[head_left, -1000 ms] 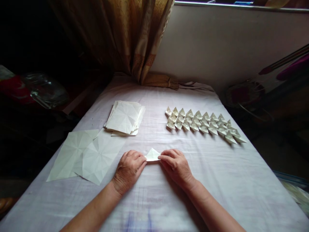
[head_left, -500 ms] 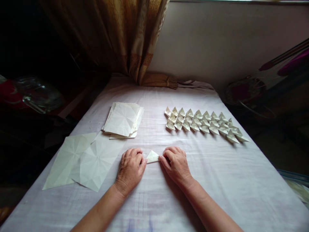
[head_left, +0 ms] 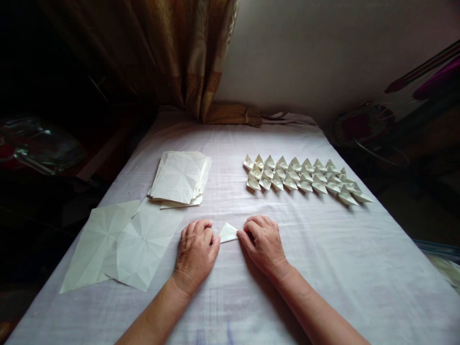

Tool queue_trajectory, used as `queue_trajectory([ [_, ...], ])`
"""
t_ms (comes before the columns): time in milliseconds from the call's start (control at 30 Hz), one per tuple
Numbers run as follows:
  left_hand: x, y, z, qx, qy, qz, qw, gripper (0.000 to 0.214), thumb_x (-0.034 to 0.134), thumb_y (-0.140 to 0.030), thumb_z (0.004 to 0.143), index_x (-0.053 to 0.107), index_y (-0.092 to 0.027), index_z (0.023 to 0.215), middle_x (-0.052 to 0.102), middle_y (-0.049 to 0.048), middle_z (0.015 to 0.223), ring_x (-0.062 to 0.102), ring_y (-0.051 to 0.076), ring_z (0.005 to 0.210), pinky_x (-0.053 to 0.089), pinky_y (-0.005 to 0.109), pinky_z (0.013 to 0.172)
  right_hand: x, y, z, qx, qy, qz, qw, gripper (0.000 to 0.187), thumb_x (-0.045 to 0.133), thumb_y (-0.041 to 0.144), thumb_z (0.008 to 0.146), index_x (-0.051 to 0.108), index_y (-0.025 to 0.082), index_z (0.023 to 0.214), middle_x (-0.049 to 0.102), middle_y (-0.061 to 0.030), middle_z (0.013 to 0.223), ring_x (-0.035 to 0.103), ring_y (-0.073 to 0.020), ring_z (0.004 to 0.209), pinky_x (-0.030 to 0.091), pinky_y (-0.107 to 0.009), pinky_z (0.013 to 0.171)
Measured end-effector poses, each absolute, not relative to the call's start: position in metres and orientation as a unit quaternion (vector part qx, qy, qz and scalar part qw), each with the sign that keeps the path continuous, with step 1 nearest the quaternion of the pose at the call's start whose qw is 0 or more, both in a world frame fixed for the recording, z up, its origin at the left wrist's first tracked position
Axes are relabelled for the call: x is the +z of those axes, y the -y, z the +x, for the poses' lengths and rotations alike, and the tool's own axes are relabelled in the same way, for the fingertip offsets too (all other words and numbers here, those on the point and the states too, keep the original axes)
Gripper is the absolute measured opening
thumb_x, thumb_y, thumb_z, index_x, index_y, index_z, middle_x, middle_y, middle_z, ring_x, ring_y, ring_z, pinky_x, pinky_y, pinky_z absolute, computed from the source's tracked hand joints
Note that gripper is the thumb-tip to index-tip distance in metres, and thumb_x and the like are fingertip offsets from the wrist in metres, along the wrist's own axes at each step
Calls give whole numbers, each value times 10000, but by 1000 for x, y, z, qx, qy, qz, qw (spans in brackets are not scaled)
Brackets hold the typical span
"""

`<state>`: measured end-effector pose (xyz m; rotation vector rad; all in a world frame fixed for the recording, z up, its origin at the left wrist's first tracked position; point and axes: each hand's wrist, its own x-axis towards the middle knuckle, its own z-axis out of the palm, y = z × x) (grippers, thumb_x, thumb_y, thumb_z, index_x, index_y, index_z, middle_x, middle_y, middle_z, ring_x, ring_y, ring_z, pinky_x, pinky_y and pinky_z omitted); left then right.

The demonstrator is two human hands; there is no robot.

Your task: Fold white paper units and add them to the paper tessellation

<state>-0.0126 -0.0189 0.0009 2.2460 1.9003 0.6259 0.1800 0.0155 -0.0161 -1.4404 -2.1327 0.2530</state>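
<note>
A small folded piece of white paper (head_left: pixel 228 233), roughly triangular with its tip pointing away from me, sits just above the cloth between my hands. My left hand (head_left: pixel 197 249) pinches its left corner, the thumb along the near side. At the opposite corner, the thumb and fingers of my right hand (head_left: pixel 263 242) close on it; the curled fingertips are partly hidden. Two creased paper sheets (head_left: pixel 143 247) lie overlapping to the left of my left hand. Beyond them is a stack of creased sheets (head_left: pixel 178 177).
Rows of folded paper boats (head_left: pixel 304 178) stand at the right on the white cloth-covered table (head_left: pixel 334 278). A gold-brown curtain (head_left: pixel 201 72) hangs at the table's far edge, before a pale wall (head_left: pixel 305 52). A clear plastic bag (head_left: pixel 43 143) is off to the left.
The view has shifted slightly. Both hands keep their hold on the folded paper at its two corners, with hardly any movement between them.
</note>
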Motion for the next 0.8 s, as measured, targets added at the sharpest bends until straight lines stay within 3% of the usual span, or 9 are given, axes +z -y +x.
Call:
queue_trajectory([
  [333, 0, 19, -14, 204, -630, 746, 77, 169, 556, -223, 885, 546, -208, 717, 643, 80, 1081, 533, 270, 1057, 409, 441, 896, -16, -14, 180, 113, 782, -542, 287, 178, 619, 269, 874, 573, 209, 713, 650, -14, 838, 550, -194, 853, 324, -341, 794],
  [500, -1, 19, -15, 208, -630, 745, 76, 168, 567, -226, 879, 540, -213, 714, 642, 77, 1085, 536, 271, 1058, 406, 436, 896, -17, -13, 178, 122, 776, -548, 287, 43, 616, 230, 867, 632, 230, 828, 658, -14, 881, 552, -202, 890, 326, -342, 811],
  [800, -6, 20, -16, 209, -637, 740, 62, 11, 585, -220, 881, 594, -224, 878, 626, 61, 1101, 536, 258, 1069, 412, 421, 908, -8, -7, 167, 118, 786, -546, 265, 132, 563, 138, 865, 629, 223, 788, 652, -18, 920, 540, -189, 903, 315, -344, 830],
])
